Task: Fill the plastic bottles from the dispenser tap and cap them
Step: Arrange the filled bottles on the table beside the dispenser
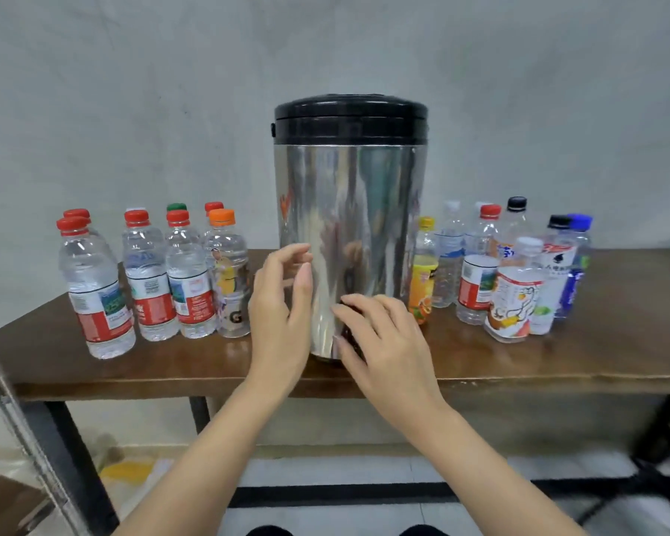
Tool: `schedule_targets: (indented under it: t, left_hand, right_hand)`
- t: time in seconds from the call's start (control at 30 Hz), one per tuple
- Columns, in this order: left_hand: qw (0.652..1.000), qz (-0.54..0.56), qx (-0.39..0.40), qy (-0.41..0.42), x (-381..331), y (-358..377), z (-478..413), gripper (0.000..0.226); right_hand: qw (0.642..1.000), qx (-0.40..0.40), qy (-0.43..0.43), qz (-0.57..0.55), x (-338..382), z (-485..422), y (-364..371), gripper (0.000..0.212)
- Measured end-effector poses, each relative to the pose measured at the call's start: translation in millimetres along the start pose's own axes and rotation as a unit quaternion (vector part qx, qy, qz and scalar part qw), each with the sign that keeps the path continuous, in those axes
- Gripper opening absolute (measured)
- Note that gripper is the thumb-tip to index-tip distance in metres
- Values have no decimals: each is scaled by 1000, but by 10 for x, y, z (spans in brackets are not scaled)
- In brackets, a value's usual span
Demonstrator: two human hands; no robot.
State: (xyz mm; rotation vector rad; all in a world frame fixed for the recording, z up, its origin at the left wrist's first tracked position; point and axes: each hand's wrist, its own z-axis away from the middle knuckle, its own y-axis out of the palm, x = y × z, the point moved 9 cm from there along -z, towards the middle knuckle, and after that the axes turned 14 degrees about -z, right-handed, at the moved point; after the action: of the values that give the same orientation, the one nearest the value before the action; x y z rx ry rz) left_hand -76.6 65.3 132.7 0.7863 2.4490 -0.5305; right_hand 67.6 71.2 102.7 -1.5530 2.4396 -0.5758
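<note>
A tall steel dispenser (349, 210) with a black lid stands in the middle of the wooden table (557, 357). Its black tap (349, 303) low on the front is mostly covered by my right hand (383, 342), whose relaxed fingers lie over it. My left hand (283, 311) is raised beside the dispenser's left side, fingers loosely bent and holding nothing. Left of the dispenser stand several capped bottles of clear water (148, 280), most with red caps, one with an orange cap (229, 280). Right of it stand several capped bottles of mixed kinds (515, 292), which look empty.
The table's front edge runs just below my hands, with black legs under it. A metal rail (28, 431) slants at the lower left beside a cardboard box (4, 504). The grey wall stands close behind the table.
</note>
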Motion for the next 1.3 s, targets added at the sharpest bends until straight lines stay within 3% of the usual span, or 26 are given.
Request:
schedule_targets:
  t: [0.17, 0.3, 0.63, 0.87, 1.07, 1.3]
  left_hand:
    - [996, 71, 36, 41, -639, 648, 177, 23]
    - [991, 68, 100, 54, -792, 1385, 414, 23]
    - [956, -151, 244, 60, -340, 2953, 745, 40]
    - [919, -242, 309, 47, -19, 3405, 727, 48]
    - [934, -205, 294, 2, 129, 3435, 655, 46]
    - [940, -192, 281, 28, 77, 3404, 674, 45]
  right_hand:
    - [995, -22, 60, 80, -580, 269, -661, 32]
    - [983, -28, 116, 139, -1096, 539, -1059, 33]
    - [939, 13, 253, 233, -2227, 1047, -1428, 51]
    - [901, 50, 387, 188, -2823, 972, -1277, 73]
    - [869, -15, 465, 167, -3020, 902, -1028, 90]
    - [838, -112, 501, 185, -3105, 901, -883, 97]
